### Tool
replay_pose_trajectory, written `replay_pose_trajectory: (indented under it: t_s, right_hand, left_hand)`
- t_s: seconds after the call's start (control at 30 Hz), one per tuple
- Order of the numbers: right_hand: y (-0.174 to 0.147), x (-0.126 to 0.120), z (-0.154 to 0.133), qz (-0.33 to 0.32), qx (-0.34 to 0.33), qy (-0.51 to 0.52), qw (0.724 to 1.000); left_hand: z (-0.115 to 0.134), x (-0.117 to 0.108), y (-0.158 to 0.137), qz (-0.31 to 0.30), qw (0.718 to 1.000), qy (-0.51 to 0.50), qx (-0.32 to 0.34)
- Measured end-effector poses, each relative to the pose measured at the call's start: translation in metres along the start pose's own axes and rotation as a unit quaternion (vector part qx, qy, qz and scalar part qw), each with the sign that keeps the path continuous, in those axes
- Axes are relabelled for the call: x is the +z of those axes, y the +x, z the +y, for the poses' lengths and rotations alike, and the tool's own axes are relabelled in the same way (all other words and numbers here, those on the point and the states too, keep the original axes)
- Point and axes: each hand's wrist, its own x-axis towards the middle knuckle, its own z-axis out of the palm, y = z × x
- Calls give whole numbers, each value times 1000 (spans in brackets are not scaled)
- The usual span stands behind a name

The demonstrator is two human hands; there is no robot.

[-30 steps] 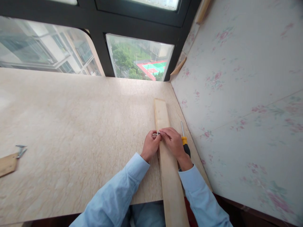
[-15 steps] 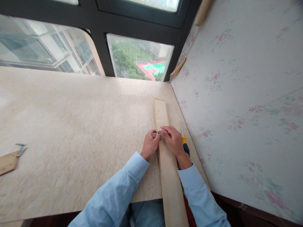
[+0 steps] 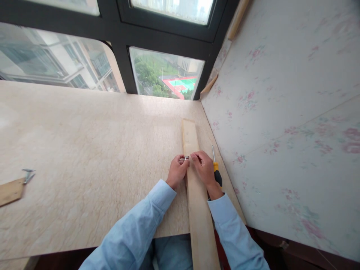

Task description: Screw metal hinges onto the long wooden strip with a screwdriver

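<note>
My left hand (image 3: 177, 170) pinches a small shiny metal piece (image 3: 186, 158) over the left edge of a long wooden board (image 3: 200, 217). Its exact kind is too small to make out. Just to the right, above the board, my right hand (image 3: 204, 167) has thumb and forefinger pressed together, a short gap from the metal piece. Whether anything sits in that pinch I cannot make out. A screwdriver (image 3: 216, 170) with a yellow and black handle lies right of the board, partly behind my right hand.
The board rests on a beige marble-patterned sill (image 3: 98, 157) and runs over its front edge towards me. A floral-papered wall (image 3: 281, 112) bounds the right side. Far left lie a short wood piece (image 3: 11, 191) and several screws (image 3: 29, 175). Dark-framed windows (image 3: 165, 33) stand behind.
My right fingertips have drawn slightly away from the metal piece, opening a small gap between the hands. The left hand keeps its pinch. The camera view has shifted a little.
</note>
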Motion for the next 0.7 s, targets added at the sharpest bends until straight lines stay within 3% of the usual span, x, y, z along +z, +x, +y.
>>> replay_pose_trajectory:
  t_s: [0.23, 0.33, 0.43, 0.53, 0.7]
  right_hand:
    - [-17, -12, -16, 32, 52, 69, 996]
    - [-20, -32, -27, 12, 17, 62, 998]
    - [-16, -60, -25, -9, -43, -12, 999]
    - [-12, -85, -6, -70, -76, -154, 983]
    - [-15, -97, 29, -265, -37, -316, 910]
  left_hand:
    - [2, 0, -1, -17, 998, -67, -12]
    - [4, -1, -1, -24, 995, -96, -15]
    - [6, -2, -2, -27, 993, -116, -22]
    - [7, -4, -3, -25, 990, -133, -29]
    - [7, -7, -3, -34, 984, -170, -39]
